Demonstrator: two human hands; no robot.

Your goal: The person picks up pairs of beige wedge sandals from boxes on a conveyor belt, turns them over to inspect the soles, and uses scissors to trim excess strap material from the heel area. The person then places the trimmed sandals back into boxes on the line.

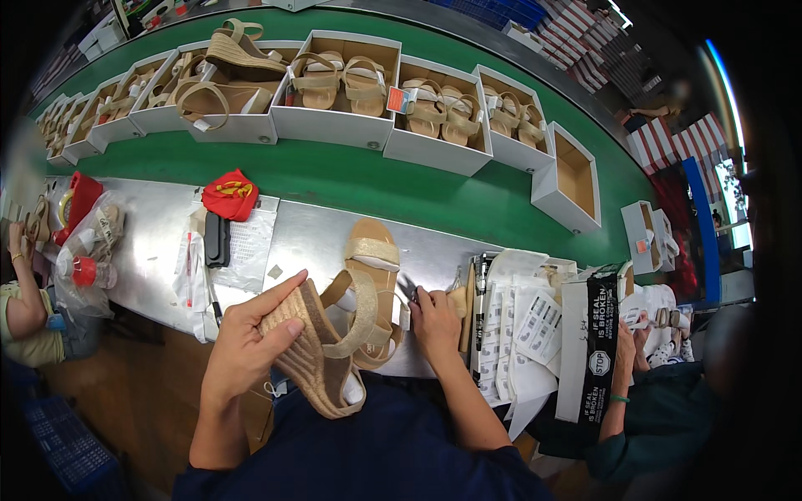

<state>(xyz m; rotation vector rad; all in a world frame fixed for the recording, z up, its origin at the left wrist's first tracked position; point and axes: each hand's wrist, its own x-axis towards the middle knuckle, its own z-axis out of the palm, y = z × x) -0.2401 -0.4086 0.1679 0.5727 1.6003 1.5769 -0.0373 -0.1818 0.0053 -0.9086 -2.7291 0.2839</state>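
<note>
My left hand [246, 338] grips a wedge sandal [322, 351] by its woven rope sole, thumb on the near side. The sandal is tilted, its gold strap toward the right. Behind it the matching sandal [373, 250] lies on the metal table, insole up, partly hidden by the held one. To its right my right hand [434, 321] rests low at the tabletop. Its fingers are closed about a small dark tool with pointed tips, which looks like thread snips [408, 288]; the handles are mostly hidden.
Open white shoeboxes [334, 125] with sandals line the green conveyor; one box [576, 179] holds none. A red cloth [230, 196] and black case [218, 240] lie left. Label sheets [526, 326] fill a box at right. Co-workers' hands [625, 355] appear on both sides.
</note>
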